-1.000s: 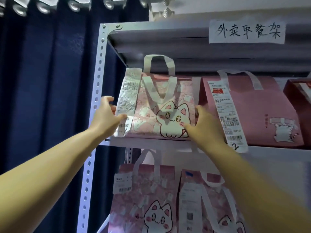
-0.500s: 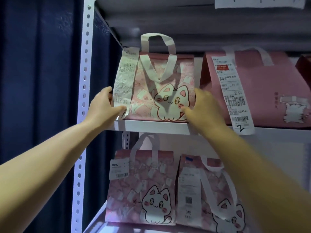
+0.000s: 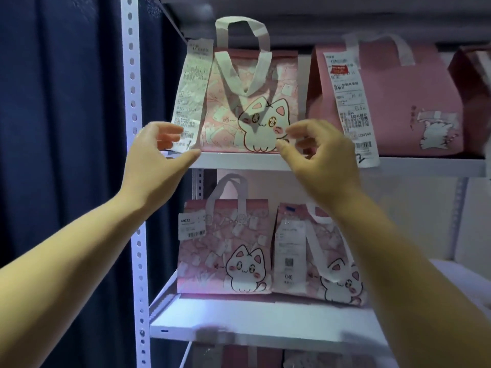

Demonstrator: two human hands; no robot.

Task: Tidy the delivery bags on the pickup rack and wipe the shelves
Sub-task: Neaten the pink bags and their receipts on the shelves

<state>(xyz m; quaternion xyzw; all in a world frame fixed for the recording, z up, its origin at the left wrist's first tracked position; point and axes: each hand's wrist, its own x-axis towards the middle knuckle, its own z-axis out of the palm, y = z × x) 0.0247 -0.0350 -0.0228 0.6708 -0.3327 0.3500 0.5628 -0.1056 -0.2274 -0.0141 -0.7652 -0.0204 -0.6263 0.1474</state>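
Cat-print delivery bag [image 3: 249,102] stands upright at the left end of the upper shelf [image 3: 239,162], printed face forward and handles raised. A long receipt [image 3: 192,88] hangs down its left side. Compared with a second earlier, when both hands bear against the bag's sides, the hands are now drawn back just in front of it. The left hand [image 3: 156,155] is loosely spread and holds nothing, its thumb lying along the shelf edge and its fingers before the receipt's lower end; whether they touch the paper cannot be told. The right hand [image 3: 318,155] has relaxed, half-curled fingers and holds nothing. The release suggests this bag is judged straightened; the other bags and the wiping appear to remain.

Just beside it to the right stands a plain pink bag [image 3: 403,83] with its own receipt [image 3: 348,102], and a dark red bag [image 3: 473,88] sits at the frame edge. On the lower shelf [image 3: 265,317] two more cat-print bags [image 3: 225,248] stand side by side. The rack has white boards on a perforated metal upright [image 3: 132,102], and a navy curtain [image 3: 61,128] hangs to its left
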